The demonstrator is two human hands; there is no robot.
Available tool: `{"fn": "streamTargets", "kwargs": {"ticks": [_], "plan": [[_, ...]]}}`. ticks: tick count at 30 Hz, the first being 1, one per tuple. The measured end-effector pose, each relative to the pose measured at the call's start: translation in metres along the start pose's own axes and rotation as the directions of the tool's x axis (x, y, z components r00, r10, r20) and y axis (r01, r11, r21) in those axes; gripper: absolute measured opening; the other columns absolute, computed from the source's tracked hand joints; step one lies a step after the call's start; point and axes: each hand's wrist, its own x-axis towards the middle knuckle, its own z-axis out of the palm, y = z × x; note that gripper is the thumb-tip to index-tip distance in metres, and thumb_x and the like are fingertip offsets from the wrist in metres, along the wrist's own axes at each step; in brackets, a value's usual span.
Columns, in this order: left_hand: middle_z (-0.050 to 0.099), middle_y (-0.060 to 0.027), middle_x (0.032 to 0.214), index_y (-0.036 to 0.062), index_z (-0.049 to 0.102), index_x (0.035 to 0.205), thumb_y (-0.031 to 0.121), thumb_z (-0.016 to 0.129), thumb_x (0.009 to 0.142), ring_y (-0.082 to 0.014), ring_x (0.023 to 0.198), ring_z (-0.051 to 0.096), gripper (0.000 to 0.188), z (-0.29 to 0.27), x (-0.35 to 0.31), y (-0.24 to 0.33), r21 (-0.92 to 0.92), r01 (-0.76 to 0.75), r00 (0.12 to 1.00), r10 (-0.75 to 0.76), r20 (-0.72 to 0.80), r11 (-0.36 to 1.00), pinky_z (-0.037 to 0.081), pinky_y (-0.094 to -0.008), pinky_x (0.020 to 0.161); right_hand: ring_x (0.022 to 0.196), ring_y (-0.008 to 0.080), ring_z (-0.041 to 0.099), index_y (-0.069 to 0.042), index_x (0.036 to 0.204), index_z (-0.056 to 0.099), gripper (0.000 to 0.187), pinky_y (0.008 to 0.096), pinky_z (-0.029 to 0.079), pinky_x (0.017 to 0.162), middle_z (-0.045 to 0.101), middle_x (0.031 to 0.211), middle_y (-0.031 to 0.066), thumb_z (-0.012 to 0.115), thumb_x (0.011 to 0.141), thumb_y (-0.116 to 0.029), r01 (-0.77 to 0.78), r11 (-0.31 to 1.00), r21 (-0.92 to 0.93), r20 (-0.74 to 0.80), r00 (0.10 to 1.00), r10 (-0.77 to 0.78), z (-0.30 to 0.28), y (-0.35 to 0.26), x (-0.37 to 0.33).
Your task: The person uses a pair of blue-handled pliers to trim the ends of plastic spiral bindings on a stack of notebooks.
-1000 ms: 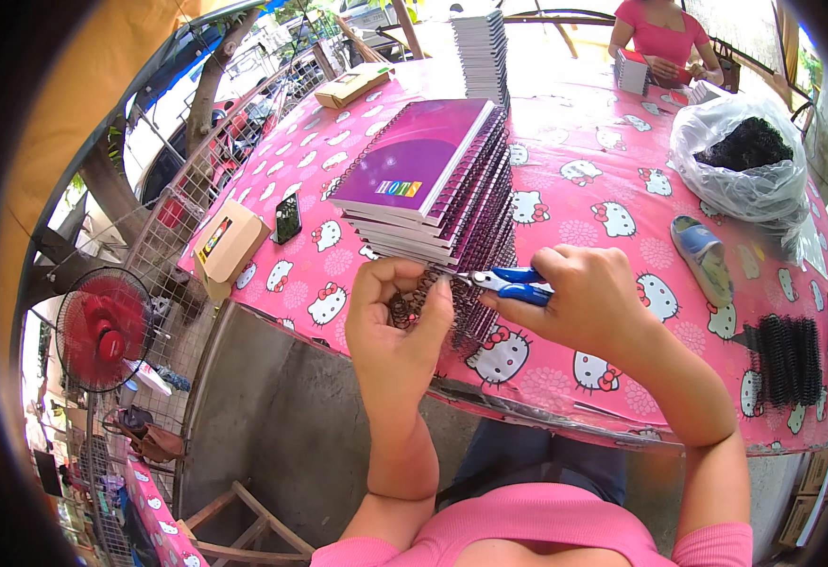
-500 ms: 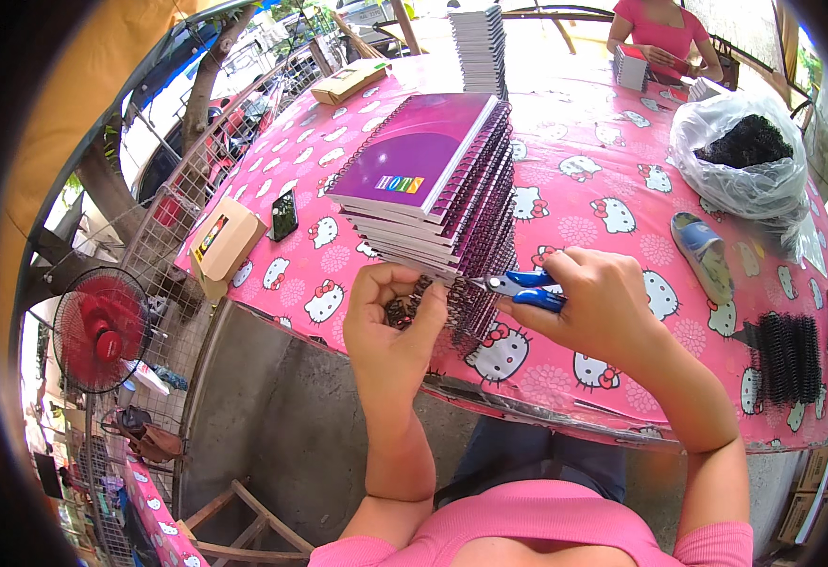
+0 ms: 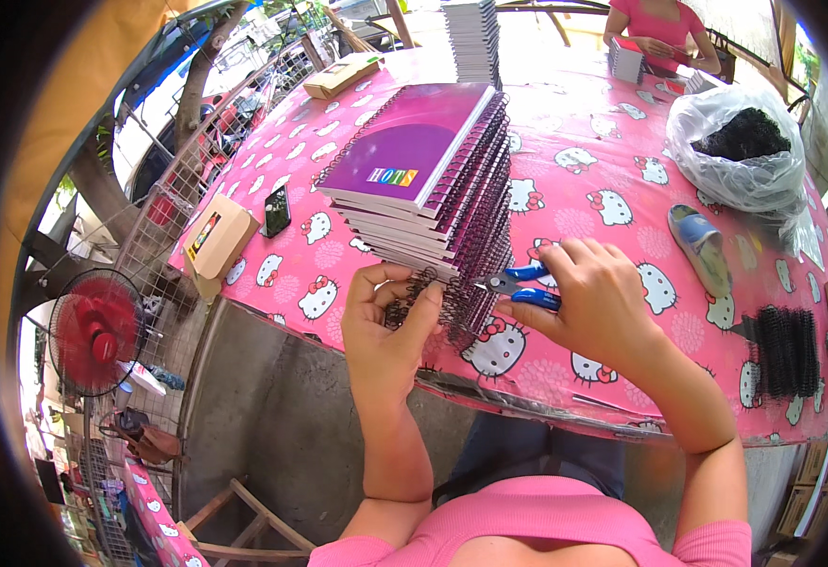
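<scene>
We wear pink ribbed short-sleeved top (image 3: 527, 506), bottom centre; dark blue trousers (image 3: 508, 454) above; left hand (image 3: 381, 326), right hand (image 3: 598, 295) bare.

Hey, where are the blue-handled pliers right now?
In the head view, the blue-handled pliers are right of centre, in the right hand, by the lower right of the purple notebook stack.

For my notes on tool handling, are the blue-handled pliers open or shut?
Open: in the right hand, the pliers show their two blue handles spread apart, with a gap between.
</scene>
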Motion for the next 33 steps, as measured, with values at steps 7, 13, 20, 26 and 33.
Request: {"fn": "streamTargets", "kwargs": {"ticks": [7, 13, 20, 26, 33], "plan": [[0.062, -0.0071, 0.081, 0.0, 0.052, 0.107, 0.01, 0.076, 0.081, -0.0084, 0.055, 0.057, 0.037, 0.004, 0.01, -0.014, -0.046, -0.052, 0.999, 0.051, -0.013, 0.998, 0.038, -0.0183, 0.04, 0.07, 0.0271, 0.062, -0.003, 0.079, 0.06, 0.053, 0.0381, 0.047, 0.067, 0.06, 0.074, 0.009, 0.074, 0.072, -0.054, 0.106, 0.994, -0.001, -0.108, 0.989, -0.105, 0.006, -0.004, 0.012], [0.064, -0.0081, 0.084, -0.0002, 0.053, 0.104, 0.012, 0.078, 0.08, -0.0082, 0.054, 0.057, 0.037, -0.001, 0.012, -0.011, -0.221, 0.083, 0.996, -0.077, 0.036, 0.972, 0.034, -0.0187, 0.037, 0.072, 0.0272, 0.063, -0.003, 0.078, 0.06, 0.052, 0.0386, 0.048, 0.067, 0.062, 0.073, 0.0104, 0.075, 0.07, -0.053, 0.077, 0.996, 0.045, -0.031, 0.997, -0.076, 0.005, -0.002, 0.012], [0.066, -0.0087, 0.08, 0.0023, 0.053, 0.107, 0.005, 0.07, 0.083, -0.0083, 0.054, 0.057, 0.029, 0.003, 0.003, -0.009, 0.111, -0.153, 0.987, 0.147, 0.062, 0.982, 0.035, -0.0193, 0.036, 0.071, 0.0281, 0.064, -0.003, 0.076, 0.06, 0.054, 0.0391, 0.05, 0.067, 0.063, 0.073, 0.0119, 0.075, 0.071, -0.054, -0.08, 0.993, 0.087, 0.251, 0.966, 0.055, -0.008, -0.007, 0.019], [0.064, -0.0056, 0.08, 0.0026, 0.054, 0.108, 0.008, 0.075, 0.081, -0.0039, 0.058, 0.056, 0.035, -0.003, 0.003, -0.006, 0.066, 0.036, 0.999, -0.033, -0.037, 0.997, 0.037, -0.0177, 0.041, 0.059, 0.0281, 0.064, -0.003, 0.069, 0.06, 0.053, 0.0396, 0.051, 0.056, 0.06, 0.063, 0.0107, 0.073, 0.074, -0.055, 0.031, 0.999, 0.03, 0.004, 1.0, -0.031, 0.002, 0.001, 0.007], [0.065, -0.0077, 0.079, 0.0035, 0.053, 0.109, 0.009, 0.075, 0.081, -0.0066, 0.061, 0.06, 0.036, -0.005, 0.006, -0.024, 0.093, -0.101, 0.995, 0.099, 0.022, 0.991, 0.038, -0.0176, 0.043, 0.059, 0.0274, 0.064, -0.002, 0.069, 0.061, 0.056, 0.0385, 0.051, 0.056, 0.062, 0.067, 0.0121, 0.071, 0.074, -0.057, -0.053, 0.991, 0.121, 0.182, 0.983, 0.03, 0.011, -0.003, 0.011]]}}
